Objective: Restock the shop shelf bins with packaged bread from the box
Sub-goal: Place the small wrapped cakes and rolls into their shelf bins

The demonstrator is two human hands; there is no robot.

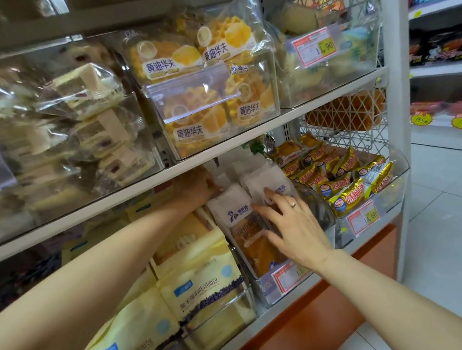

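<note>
Bread packs stand under the right hand's straight, spread fingers. Left hand's fingertips touch one; grip unclear.

Two hands, four visible waffle packs, three upper bins.

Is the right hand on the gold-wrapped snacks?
No, the right hand lies with spread fingers on the white-topped bread packs, beside the gold-wrapped snacks.

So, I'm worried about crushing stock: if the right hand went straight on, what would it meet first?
The white-topped bread packets; the right hand seems to rest on them, though depth is unclear.
</note>
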